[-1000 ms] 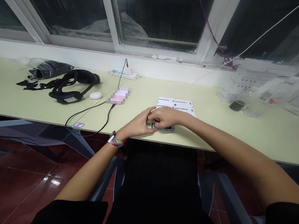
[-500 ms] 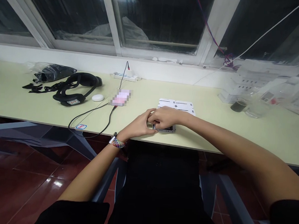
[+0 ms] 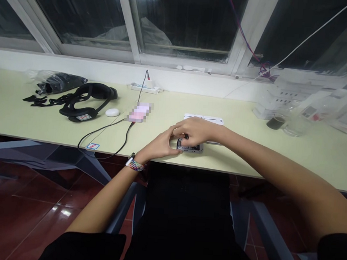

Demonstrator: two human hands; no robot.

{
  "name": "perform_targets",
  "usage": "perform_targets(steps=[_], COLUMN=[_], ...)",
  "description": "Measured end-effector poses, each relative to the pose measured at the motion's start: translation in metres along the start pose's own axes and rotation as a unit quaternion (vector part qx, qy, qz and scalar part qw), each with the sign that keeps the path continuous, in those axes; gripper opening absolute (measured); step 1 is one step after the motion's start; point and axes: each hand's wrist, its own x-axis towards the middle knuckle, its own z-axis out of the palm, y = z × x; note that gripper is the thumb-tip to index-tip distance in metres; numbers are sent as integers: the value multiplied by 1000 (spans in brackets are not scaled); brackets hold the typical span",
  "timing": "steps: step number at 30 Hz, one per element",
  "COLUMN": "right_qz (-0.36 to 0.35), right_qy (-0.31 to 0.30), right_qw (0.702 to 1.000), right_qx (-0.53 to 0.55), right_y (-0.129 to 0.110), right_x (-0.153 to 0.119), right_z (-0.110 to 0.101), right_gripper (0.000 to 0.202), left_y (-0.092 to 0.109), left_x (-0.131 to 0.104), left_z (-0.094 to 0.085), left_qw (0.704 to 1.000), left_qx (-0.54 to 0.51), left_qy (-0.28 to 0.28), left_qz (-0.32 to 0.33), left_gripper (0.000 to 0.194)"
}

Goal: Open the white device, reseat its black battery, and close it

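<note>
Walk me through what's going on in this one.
A person is working on a small box with a dark top near the front edge of the table. The left hand is curved around its left end, thumb at the near corner. The right hand reaches over it with bent fingers, hiding part of its top; what the fingertips do is unclear. White panels with black lines lie just behind, partly covered by that hand.

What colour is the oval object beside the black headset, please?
The oval object is white; head view.
</note>
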Motion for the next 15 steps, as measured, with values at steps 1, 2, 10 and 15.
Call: perform_targets(steps=[1, 2, 10, 15], right_qz=[-3, -4, 85, 157], right_qy=[11, 20, 58, 170], right_qw=[1000, 999, 995, 969], right_qx=[-12, -26, -2, 91], right_y=[-1, -1, -3, 5], right_x=[-5, -10, -62, -106], right_z=[-2, -4, -17, 1], right_gripper=[13, 12, 17, 34], left_y=[0, 1, -1, 1], left_x=[0, 0, -2, -1], left_z=[0, 0, -1, -1], left_qw=[1000, 1000, 1000, 1000], left_qx=[-5, -11, 4, 12], left_qy=[-3, -7, -15, -15], left_qz=[2, 5, -11, -16], left_gripper=[88, 87, 100, 98])
